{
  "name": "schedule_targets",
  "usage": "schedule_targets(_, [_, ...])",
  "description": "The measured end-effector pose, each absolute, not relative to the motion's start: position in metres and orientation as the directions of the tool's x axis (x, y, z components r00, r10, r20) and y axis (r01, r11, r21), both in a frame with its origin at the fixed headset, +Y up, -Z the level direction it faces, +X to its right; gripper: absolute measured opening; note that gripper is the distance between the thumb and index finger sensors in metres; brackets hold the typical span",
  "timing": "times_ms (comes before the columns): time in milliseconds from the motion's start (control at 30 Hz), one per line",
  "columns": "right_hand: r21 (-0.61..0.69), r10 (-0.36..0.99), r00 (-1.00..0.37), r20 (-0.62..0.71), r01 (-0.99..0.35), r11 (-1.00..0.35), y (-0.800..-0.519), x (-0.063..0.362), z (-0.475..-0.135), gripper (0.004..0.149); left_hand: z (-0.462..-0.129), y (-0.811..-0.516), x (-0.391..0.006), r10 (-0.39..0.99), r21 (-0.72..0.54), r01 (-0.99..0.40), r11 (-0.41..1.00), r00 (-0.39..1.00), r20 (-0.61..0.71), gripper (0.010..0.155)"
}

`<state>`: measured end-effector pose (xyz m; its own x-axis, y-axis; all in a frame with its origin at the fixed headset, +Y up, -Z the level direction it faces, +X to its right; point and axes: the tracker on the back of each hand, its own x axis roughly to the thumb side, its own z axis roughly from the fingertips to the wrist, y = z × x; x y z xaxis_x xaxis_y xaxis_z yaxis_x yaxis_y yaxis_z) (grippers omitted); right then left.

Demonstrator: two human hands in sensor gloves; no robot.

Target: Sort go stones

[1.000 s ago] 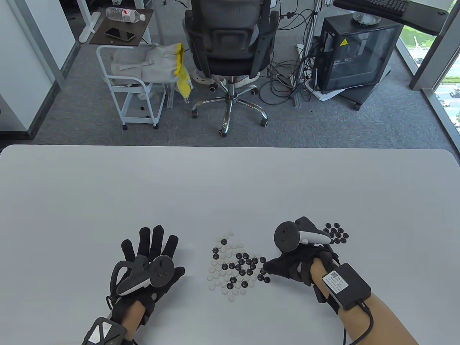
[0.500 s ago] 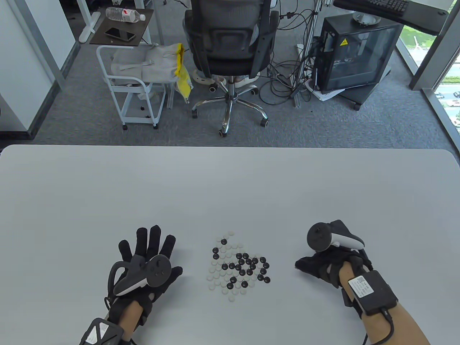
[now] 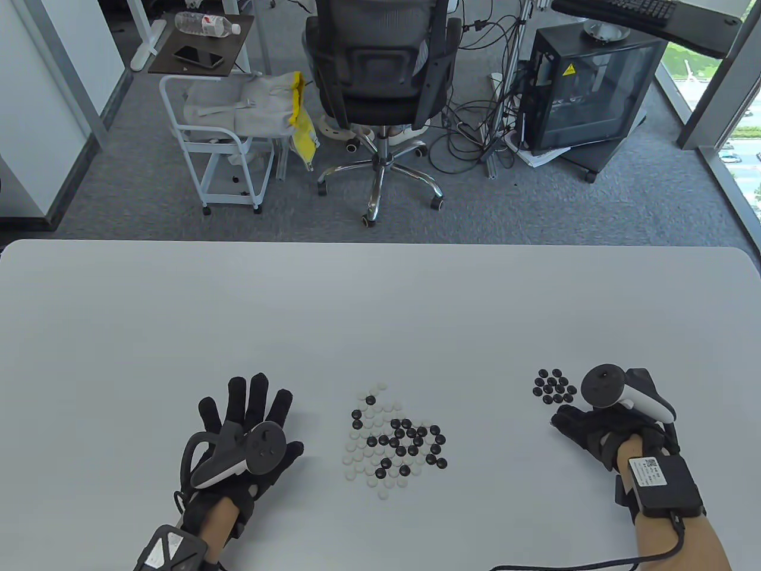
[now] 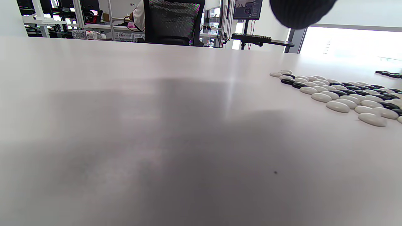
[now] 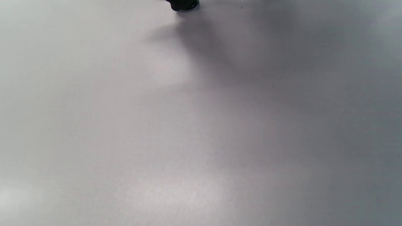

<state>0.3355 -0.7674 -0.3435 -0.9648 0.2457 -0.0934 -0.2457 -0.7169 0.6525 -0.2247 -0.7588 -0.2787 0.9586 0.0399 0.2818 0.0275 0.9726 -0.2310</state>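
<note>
A mixed pile of black and white Go stones (image 3: 392, 440) lies at the table's front centre. It also shows in the left wrist view (image 4: 339, 94). A separate group of black stones (image 3: 554, 386) lies to the right and shows in the left wrist view (image 4: 389, 74). My left hand (image 3: 250, 422) rests flat on the table left of the mixed pile, fingers spread and empty. My right hand (image 3: 579, 425) is just below and right of the black group, fingers curled. Whether it holds a stone is hidden. A small black shape (image 5: 183, 4) sits at the top edge of the right wrist view.
The white table (image 3: 380, 309) has its far edge near an office chair (image 3: 380, 71), a white trolley (image 3: 220, 137) and a black computer case (image 3: 588, 89) on the floor beyond.
My right hand has moved from the right edge of the mixed pile rightward to beside the black group. My left hand has stayed flat in place.
</note>
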Motion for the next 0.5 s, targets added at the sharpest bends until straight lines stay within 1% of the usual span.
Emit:
schedule_targets(267, [0.628, 0.248, -0.961, -0.122, -0.269, -0.73, -0.769, 0.337, -0.351, 0.066, -0.279, -0.759, -0.223, 0.034, -0.233, 0.035, 0.972, 0.958, 0.286, 0.085])
schedule_targets(367, [0.605, 0.294, -0.944, -0.148, -0.321, -0.729, -0.763, 0.338, -0.354, 0.069, -0.279, -0.758, -0.223, 0.036, -0.231, 0.032, 0.972, 0.957, 0.286, 0.085])
schedule_targets(500, [0.565, 0.365, -0.924, -0.112, -0.362, -0.742, -0.747, 0.328, -0.355, 0.069, -0.279, -0.757, -0.223, 0.041, -0.226, 0.025, 0.974, 0.957, 0.286, 0.085])
